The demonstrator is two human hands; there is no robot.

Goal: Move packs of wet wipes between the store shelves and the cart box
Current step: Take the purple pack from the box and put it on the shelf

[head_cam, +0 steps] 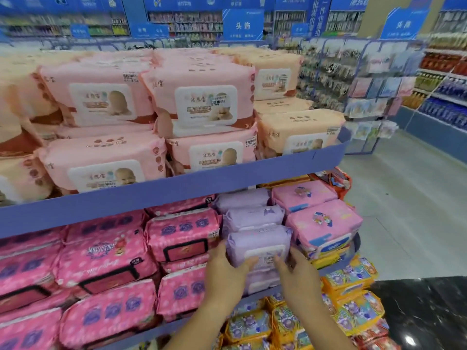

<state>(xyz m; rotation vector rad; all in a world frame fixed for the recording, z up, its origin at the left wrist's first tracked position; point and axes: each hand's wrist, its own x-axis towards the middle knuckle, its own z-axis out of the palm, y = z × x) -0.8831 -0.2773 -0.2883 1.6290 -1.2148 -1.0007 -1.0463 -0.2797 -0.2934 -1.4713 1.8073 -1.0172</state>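
I'm facing the top shelf [177, 183] first: it is loaded with pale pink packs [202, 102], stacked flat with lids facing out so the labels read from the aisle. Below it, the middle shelf [255, 298] carries hot-pink packs [182, 231] on the left and light pink packs [323, 223] on the right, with a narrow purple column [252, 215] squeezed between them. Orange packs [348, 279] sit lower down. I see no cart box.

Now the one that matters: the front purple pack [257, 242] sits at the shelf's lip, on top of another purple one and touching its neighbours on both sides. My left hand [225, 271] clasps its left end with the thumb hooked over the front face. My right hand [298, 274] grips the right end, fingers curled onto the label. It's a two-handed hold, one hand per end, and I reckon that's because the pack is soft and wedged tight. Squeezing from both sides keeps it level as it slides through that slot. Coming out or going in? I can't tell from here.
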